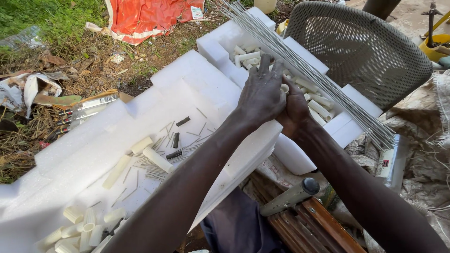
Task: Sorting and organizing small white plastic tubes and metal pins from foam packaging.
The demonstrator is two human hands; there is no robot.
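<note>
Nearest the viewer, a grey metal handle with a black cap [290,197] lies on brown wooden slats [309,225]. To the left, a broad white foam packing tray [84,154] carries a heap of short cream-coloured plastic tubes [86,227] at its near corner; farther along it lie two longer cream tubes [157,159], scattered short grey wire pins [154,171] and small black sleeves [176,140].

Both forearms reach forward over the tray's edge. The left hand [262,93] lies palm down, fingers curled over the right hand [293,107], which sits partly beneath it, closed. A short cream tube piece [284,88] shows between the two hands, at the left hand's fingertips; which hand actually clamps it cannot be told.

Just beyond the hands, a second white foam tray [220,44] holds more cream tube pieces [248,56] in its recess. A bundle of long thin grey metal rods [323,79] rests across this tray, running diagonally just beside the right hand.

Farthest off stand a grey mesh chair back [361,47], an orange plastic sheet [150,18] on the grass, and a yellow container [433,47].
</note>
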